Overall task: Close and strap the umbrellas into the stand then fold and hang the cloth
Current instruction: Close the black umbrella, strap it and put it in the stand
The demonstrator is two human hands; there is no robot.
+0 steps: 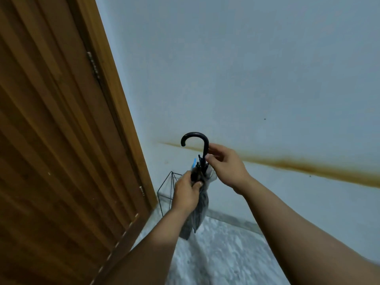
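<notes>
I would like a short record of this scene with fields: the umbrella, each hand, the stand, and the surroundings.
umbrella: closed, grey canopy, black hooked handle at the top, held upright
left hand: grips the gathered canopy just below the handle shaft
right hand: pinches the shaft below the hook
stand: black wire stand on the floor by the wall, behind the umbrella; something blue shows behind the shaft
surroundings: wooden door on the left, pale wall with a brown stain

Varnished wood door (51,140), wire stand (166,188)
</notes>
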